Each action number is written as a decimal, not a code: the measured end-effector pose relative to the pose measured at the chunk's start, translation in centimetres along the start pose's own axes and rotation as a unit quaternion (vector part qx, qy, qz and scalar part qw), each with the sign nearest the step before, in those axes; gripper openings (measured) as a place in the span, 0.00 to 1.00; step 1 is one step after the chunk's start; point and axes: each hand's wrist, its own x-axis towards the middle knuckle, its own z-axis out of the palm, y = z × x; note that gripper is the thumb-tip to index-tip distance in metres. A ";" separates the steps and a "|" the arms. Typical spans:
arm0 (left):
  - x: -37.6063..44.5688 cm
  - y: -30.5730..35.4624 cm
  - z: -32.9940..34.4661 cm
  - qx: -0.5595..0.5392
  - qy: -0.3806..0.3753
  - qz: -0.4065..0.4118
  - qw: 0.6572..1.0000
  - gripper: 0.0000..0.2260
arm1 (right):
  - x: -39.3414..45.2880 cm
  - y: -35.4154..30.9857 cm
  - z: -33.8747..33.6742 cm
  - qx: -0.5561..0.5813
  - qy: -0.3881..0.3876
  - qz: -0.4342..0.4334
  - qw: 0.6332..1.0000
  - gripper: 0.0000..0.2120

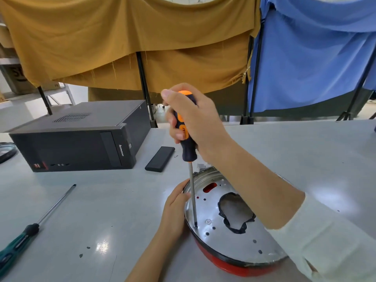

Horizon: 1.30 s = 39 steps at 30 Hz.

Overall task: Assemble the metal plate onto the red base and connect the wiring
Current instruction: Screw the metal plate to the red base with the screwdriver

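A round silver metal plate (221,237) with several holes and a black-edged opening lies inside the red base (230,265) at the table's near right. My right hand (195,121) grips the orange-and-black handle of a screwdriver (188,145), held upright. Its shaft runs down to a hole near the plate's left edge, where the tip (196,225) touches the plate. My left hand (176,210) holds the base's left rim, thumb against the shaft. No wiring is clearly visible.
A black desktop computer case (81,139) lies on its side at the back left. A flat black device (160,158) lies beside it. A green-handled screwdriver (26,235) lies at the left. Brown and blue cloths hang behind the table.
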 end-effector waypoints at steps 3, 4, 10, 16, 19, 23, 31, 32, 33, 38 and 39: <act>0.1 -0.1 -0.1 0.006 0.005 -0.003 1.000 0.19 | -0.8 0.2 0.3 -0.072 0.113 -0.079 0.988 0.07; 0.1 -0.1 -0.1 0.012 0.005 -0.002 1.000 0.19 | -0.7 0.1 0.1 -0.077 0.100 -0.072 0.989 0.07; 0.0 0.2 -0.1 0.016 0.026 -0.016 0.999 0.20 | 0.5 -1.9 -1.5 0.161 -0.220 0.117 0.955 0.13; 0.2 0.2 -0.2 -0.020 -0.005 -0.061 0.998 0.24 | 0.4 -1.3 -0.9 0.132 -0.125 0.092 0.979 0.17; 0.4 0.3 0.0 -0.003 0.038 -0.068 0.997 0.25 | -0.6 -0.5 -0.2 0.056 0.047 -0.028 0.997 0.18; 0.3 0.3 0.1 0.014 0.037 -0.063 0.997 0.25 | -1.3 -0.5 0.5 -0.052 0.148 -0.089 0.984 0.17; 1.0 2.2 -0.4 -0.030 -0.006 -0.150 0.988 0.25 | -0.1 -2.6 -1.6 0.034 -0.200 0.117 0.972 0.10; 1.2 2.2 -0.1 -0.026 0.009 -0.152 0.988 0.25 | 0.1 -2.7 -1.7 0.050 -0.220 0.121 0.967 0.11; 1.2 2.1 0.4 -0.031 0.022 -0.150 0.988 0.24 | 0.1 -2.7 -1.6 0.063 -0.227 0.119 0.965 0.12; 1.2 1.4 1.5 -0.098 0.078 -0.136 0.983 0.22 | -0.1 -1.7 0.0 0.069 -0.099 0.101 0.987 0.19; 1.3 1.3 1.5 -0.096 0.091 -0.138 0.982 0.23 | -0.2 -1.3 0.4 0.044 -0.029 0.071 0.996 0.19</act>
